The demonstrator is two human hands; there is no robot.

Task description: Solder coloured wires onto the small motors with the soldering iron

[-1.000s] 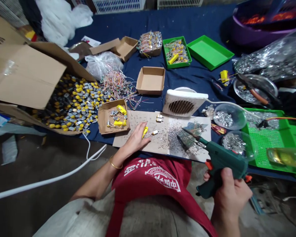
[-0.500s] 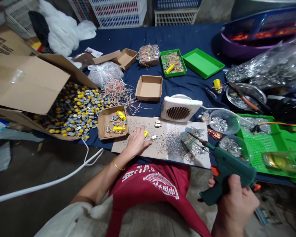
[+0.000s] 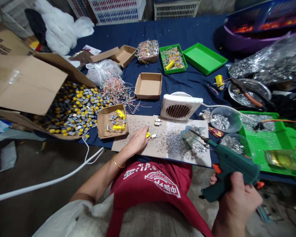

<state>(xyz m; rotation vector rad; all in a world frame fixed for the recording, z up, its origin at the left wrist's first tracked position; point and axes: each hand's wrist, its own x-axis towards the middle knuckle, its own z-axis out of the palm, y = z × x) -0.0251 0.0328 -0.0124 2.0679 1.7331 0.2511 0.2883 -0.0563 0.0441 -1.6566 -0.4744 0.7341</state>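
My left hand rests low over the cardboard sheet, its fingers closed around a small electric motor. Only the motor's yellow end shows at the fingertips; the rest is hidden. Just right of it lies a silver-white motor. Two more small motors sit side by side farther back on the sheet. My right hand grips a dark green soldering gun with an orange trigger. Its tip points left, over a greenish block surrounded by scattered metal bits.
A white vent fan stands behind the cardboard sheet. To the left are a small box of yellow parts and a big carton of motors. Bowls of metal pieces and a green basket stand right.
My left hand has shifted slightly right, and its fingers have drawn together at the yellow-ended motor. The soldering gun stays in my right hand, nearly in place; the view has shifted a little.
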